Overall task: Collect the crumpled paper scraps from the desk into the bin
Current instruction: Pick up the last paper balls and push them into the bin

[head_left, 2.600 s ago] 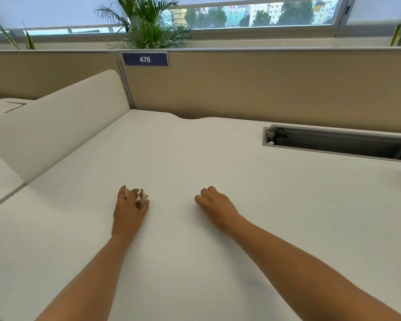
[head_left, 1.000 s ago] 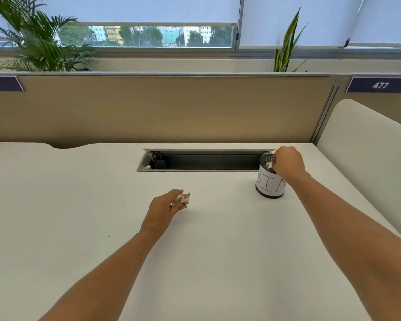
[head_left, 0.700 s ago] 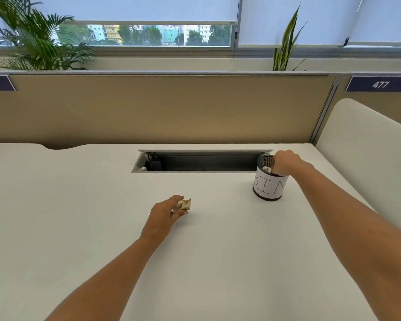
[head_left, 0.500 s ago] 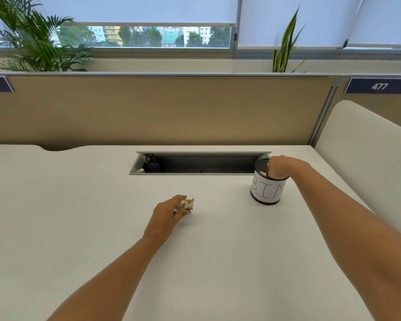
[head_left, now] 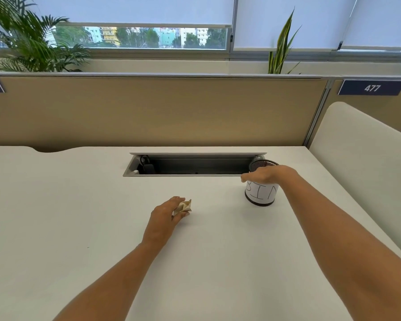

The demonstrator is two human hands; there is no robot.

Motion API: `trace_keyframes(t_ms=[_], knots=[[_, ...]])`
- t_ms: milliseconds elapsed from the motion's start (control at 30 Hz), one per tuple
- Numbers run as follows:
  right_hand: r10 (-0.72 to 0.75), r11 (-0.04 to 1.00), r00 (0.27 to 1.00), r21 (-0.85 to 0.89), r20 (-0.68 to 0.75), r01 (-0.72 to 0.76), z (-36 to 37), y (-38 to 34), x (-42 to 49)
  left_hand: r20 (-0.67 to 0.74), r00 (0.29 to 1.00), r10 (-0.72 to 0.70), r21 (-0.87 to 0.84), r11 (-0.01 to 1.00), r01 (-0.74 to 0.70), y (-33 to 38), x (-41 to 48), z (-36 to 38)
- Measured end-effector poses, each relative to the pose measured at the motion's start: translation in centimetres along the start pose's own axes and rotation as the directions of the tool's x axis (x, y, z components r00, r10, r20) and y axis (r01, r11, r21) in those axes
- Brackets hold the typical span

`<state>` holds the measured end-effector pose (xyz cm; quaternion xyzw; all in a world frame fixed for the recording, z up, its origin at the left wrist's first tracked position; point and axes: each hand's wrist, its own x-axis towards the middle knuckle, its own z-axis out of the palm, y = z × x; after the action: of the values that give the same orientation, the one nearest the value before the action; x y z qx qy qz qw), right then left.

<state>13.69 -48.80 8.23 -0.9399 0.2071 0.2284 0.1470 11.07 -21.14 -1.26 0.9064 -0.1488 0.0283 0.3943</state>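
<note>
We hold a paper scrap (head_left: 183, 206) pinched in the left hand (head_left: 164, 219) mid-desk (head_left: 56, 216) — the right hand (head_left: 265, 175), loosely curled, apparently empty, hovers at the bin (head_left: 262, 192) rim near the far right corner — next, carry the scrap there.

1. A tan partition (head_left: 158, 112) backs the white desk (head_left: 56, 216).
2. A navy plate (head_left: 372, 88) reads 477.
3. Windows (head_left: 155, 38) with lowered blinds (head_left: 134, 9) show buildings; plants (head_left: 30, 42) stand on the sill.

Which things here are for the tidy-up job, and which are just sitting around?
For the job:
- paper scrap in the left hand
- bin under the right hand

Just there:
- cable tray in the desk
- plants
- sign 477
</note>
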Motion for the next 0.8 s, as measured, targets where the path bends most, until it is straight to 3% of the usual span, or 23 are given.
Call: trace_keyframes(t_ms=[133, 300, 433, 533, 600, 633, 700, 800], knots=[[-0.073, 0.993, 0.985, -0.099, -0.158, 0.058, 0.8, 0.5, -0.4, -0.011, 0.999, 0.036, 0.021, 0.999, -0.035, 0.4, -0.1, 0.7], [-0.186, 0.971, 0.898, -0.215, -0.4, 0.105, 2.7, 0.9, -0.9, -0.03, 0.994, 0.101, -0.026, 0.995, -0.101, 1.5, 0.3, 1.1], [-0.175, 0.984, 0.862, -0.121, -0.476, 0.132, 2.6, 1.4, -1.3, -0.057, 0.988, 0.146, -0.089, 0.985, -0.151, 3.5, 0.8, 1.6], [-0.198, 0.979, 0.746, -0.083, -0.636, 0.188, 1.9, 1.1, -2.3, -0.08, 0.98, 0.181, -0.147, 0.97, -0.191, 5.4, 1.2, 2.0], [-0.256, 0.945, 0.633, -0.052, -0.731, 0.322, 1.7, 0.4, -3.3, -0.094, 0.971, 0.219, -0.166, 0.959, -0.232, 6.5, 1.5, 2.3], [-0.279, 0.91, 0.612, 0.0, -0.74, 0.416, 1.8, -0.2, -3.9, -0.099, 0.968, 0.23, -0.186, 0.951, -0.245, 7.1, 1.6, 2.3], [-0.351, 0.805, 0.656, 0.143, -0.668, 0.576, 2.3, -1.4, -5.0, -0.117, 0.962, 0.245, -0.234, 0.935, -0.267, 8.2, 1.8, 2.5], [-0.41, 0.766, 0.778, 0.283, -0.476, 0.577, 3.5, -3.0, -6.1, -0.159, 0.947, 0.277, -0.261, 0.914, -0.311, 9.4, 2.4, 2.7]])
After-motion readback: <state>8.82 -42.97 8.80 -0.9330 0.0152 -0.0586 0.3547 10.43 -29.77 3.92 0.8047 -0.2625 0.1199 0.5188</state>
